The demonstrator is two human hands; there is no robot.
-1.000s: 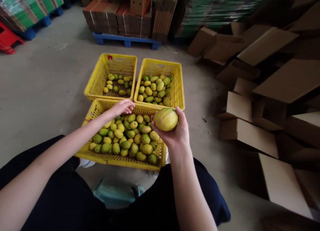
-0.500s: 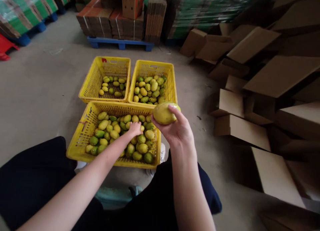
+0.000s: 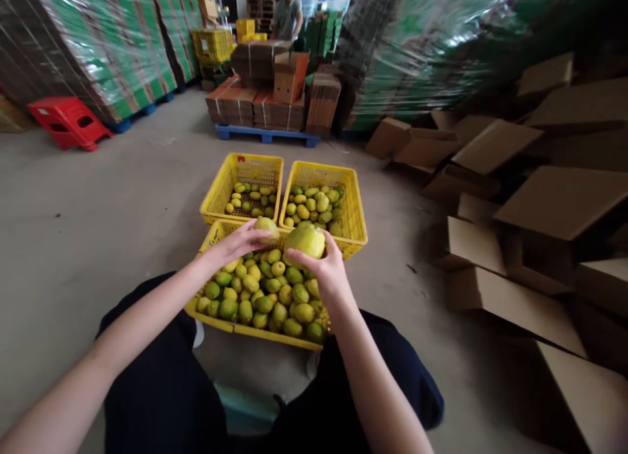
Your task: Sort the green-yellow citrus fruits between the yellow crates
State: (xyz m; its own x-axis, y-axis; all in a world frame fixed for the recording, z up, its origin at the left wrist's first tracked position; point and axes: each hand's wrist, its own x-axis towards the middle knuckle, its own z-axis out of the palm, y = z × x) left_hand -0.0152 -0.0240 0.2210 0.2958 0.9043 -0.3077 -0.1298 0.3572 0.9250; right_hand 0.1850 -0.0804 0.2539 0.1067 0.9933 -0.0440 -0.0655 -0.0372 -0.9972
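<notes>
A yellow-green lemon (image 3: 267, 229) is in the fingers of my left hand (image 3: 238, 242), raised over the far rim of the near yellow crate (image 3: 216, 318). My right hand (image 3: 330, 268) is closed round a larger, paler lemon (image 3: 307, 241), just to the right of the first one. The two held lemons are close together. Below them, the near crate holds many loose lemons (image 3: 263, 303), some green and some yellow. Behind it stand two more yellow crates: the left crate (image 3: 216, 199) has a thin layer of lemons, and the right crate (image 3: 360, 212) has a fuller one.
Opened cardboard boxes (image 3: 564, 202) are heaped on the right. Flattened cartons (image 3: 279, 114) lie on a blue pallet (image 3: 267, 135) ahead. A red stool (image 3: 71, 122) stands at left near wrapped green stacks (image 3: 122, 42). A person (image 3: 288, 16) is at the back.
My left hand has come up out of the near crate with a lemon. My right hand has turned its lemon and lowered slightly. The view has tilted up, showing more background.
</notes>
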